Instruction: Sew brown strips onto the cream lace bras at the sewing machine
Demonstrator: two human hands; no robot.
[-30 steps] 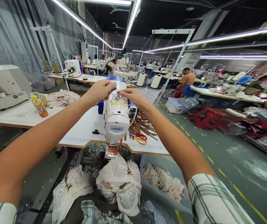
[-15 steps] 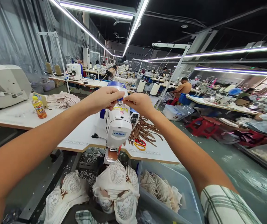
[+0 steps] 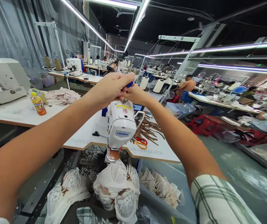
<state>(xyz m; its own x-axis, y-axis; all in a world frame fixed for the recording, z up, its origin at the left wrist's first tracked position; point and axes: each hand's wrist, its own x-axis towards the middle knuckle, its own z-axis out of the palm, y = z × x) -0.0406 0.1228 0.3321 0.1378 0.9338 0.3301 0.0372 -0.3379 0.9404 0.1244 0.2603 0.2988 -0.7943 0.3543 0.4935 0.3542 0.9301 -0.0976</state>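
Note:
Above the head of a white JUKI sewing machine, my left hand and my right hand meet, fingers curled and pinched together. A bit of blue shows between the left thumb and the right hand; I cannot tell whether it is held or belongs to the machine behind. Anything else in the fingers is hidden. Below the needle area, a white lace bra with small brown bows hangs over my lap. Another lace bra lies to its left.
Brown strips and red-and-yellow scissors lie on the machine table right of the head. A clear bin of beige pieces stands below. Left are a drink bottle and stacked fabric. Co-workers sit farther back.
Both hands have risen slightly and come closer together, now overlapping. The view has shifted a little, and the machine head appears slightly farther right.

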